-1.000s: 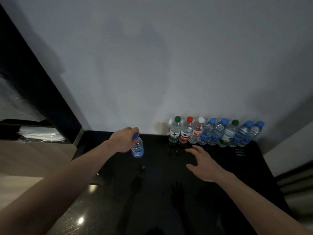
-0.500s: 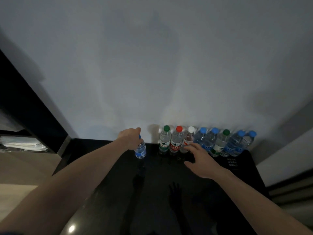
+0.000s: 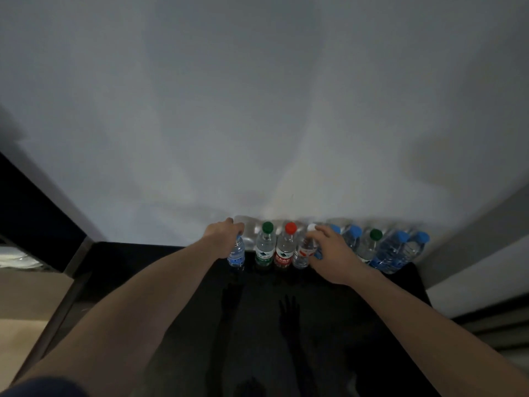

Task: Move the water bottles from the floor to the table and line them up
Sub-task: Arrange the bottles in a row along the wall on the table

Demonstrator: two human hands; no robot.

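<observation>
Several water bottles stand in a row along the wall at the far edge of the black table [image 3: 177,325]. My left hand [image 3: 221,234] grips the top of a small blue-labelled bottle [image 3: 237,253] at the left end of the row, right beside the green-capped bottle [image 3: 265,247]. The red-capped bottle [image 3: 285,247] follows. My right hand [image 3: 332,253] holds the white-capped bottle [image 3: 304,252], fingers curled over its cap and side. Right of it stand blue-capped bottles [image 3: 395,250] and another green-capped bottle [image 3: 369,245].
A pale grey wall [image 3: 257,110] rises directly behind the row. A dark vertical panel [image 3: 28,213] and a wooden shelf [image 3: 25,290] lie at the left. At the right, a light ledge [image 3: 481,276] borders the table.
My left hand carried the blue-labelled bottle away from me and rightwards to the row's left end. My right hand reached forward from the table middle onto the white-capped bottle.
</observation>
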